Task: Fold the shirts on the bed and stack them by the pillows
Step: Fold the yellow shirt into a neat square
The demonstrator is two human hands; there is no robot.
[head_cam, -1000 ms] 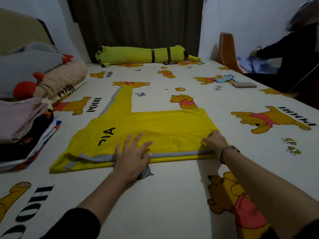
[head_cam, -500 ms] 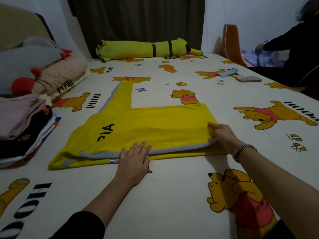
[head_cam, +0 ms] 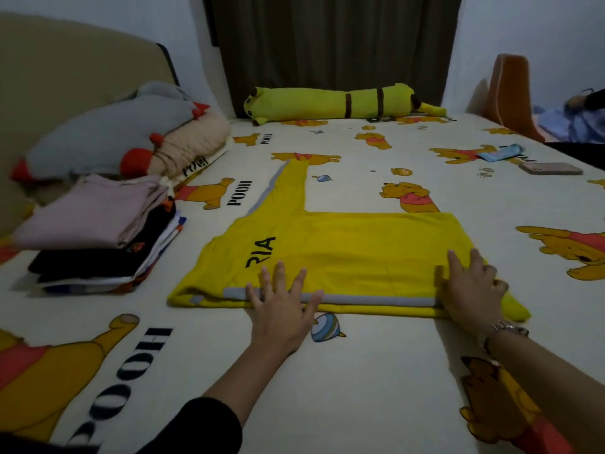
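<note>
A yellow shirt [head_cam: 353, 250] with grey trim and black letters lies flat on the bed, its near side folded over and one sleeve stretched away from me. My left hand [head_cam: 281, 306] rests flat on its near edge, fingers spread. Palm down on the shirt's near right corner lies my right hand [head_cam: 471, 286], holding nothing. A stack of folded shirts [head_cam: 98, 231], pink on top of dark ones, sits at the left beside the pillows [head_cam: 108, 136].
A long yellow plush bolster [head_cam: 330, 101] lies along the far edge of the bed. A phone [head_cam: 551, 168] and a small blue packet [head_cam: 501, 151] lie at the far right. A person's dark sleeve shows at the right edge. The cartoon-bear sheet [head_cam: 376, 388] covers the bed.
My right hand has gone from pinching the shirt's right edge to lying flat on its corner. My left hand stays on the near edge. The camera has turned left.
</note>
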